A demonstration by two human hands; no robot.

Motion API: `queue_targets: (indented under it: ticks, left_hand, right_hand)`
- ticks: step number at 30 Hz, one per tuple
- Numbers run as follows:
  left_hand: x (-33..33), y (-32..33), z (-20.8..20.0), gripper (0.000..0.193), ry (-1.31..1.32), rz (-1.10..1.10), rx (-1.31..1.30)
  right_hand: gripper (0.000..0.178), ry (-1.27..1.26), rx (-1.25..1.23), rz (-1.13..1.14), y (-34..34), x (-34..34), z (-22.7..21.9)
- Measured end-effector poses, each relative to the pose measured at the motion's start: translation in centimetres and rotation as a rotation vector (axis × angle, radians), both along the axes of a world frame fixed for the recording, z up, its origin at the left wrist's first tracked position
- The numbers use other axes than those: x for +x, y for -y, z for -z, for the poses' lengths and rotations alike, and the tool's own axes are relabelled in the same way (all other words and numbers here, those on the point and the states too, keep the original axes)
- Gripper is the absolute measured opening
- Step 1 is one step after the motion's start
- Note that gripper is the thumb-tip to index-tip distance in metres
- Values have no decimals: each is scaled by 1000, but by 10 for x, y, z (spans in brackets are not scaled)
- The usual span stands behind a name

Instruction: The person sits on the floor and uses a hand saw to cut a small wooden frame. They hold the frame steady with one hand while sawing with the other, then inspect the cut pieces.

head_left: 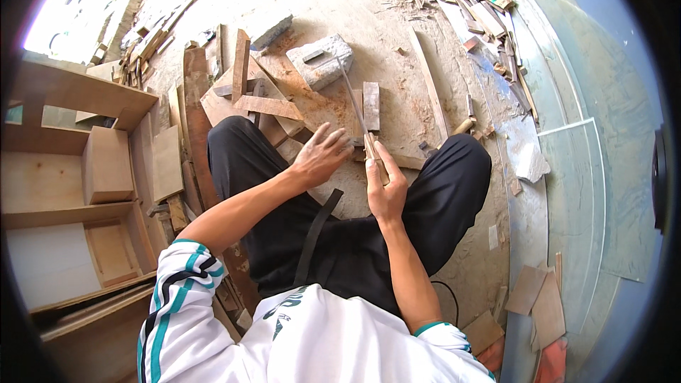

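My right hand (386,188) is closed round the wooden handle of a long, thin metal tool (354,98), which looks like a file. Its narrow shaft points away from me, toward a pale stone block (337,74) on the ground. My left hand (325,156) hovers just left of the handle, fingers loosely apart and dusty, with nothing visible in it. On top of the stone lies a small dark flat bar (313,57). Beside the shaft is a small grey-brown block (371,104).
Wooden offcuts (269,106) lie ahead of my left knee, with a grey block (272,30) beyond. An open wooden cabinet frame (64,209) stands at the left. Glass sheets (582,170) lie along the right, with scrap wood (496,25) at their far edge. A long strip (429,81) lies ahead.
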State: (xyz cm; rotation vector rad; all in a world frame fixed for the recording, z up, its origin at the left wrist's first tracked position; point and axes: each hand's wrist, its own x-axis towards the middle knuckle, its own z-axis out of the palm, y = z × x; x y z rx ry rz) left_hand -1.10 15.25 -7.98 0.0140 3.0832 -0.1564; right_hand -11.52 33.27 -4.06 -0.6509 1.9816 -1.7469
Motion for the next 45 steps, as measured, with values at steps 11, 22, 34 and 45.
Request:
queue_targets:
  ticks: [11,22,34,45]
  left_hand:
    - [-1,92,-69,20,125,-284,-3]
    - [9,121,-55,21,-116,14,183]
    - [32,124,-71,20,-361,6,184]
    - [37,199,-116,17,-1503,-486,197]
  right_hand:
    - [42,-57,-11,-19,4,2,1]
    - [42,-99,20,-48,3,3,0]
    - [43,-98,63,-164,17,17,4]
    - [39,-113,17,-231,18,28,11]
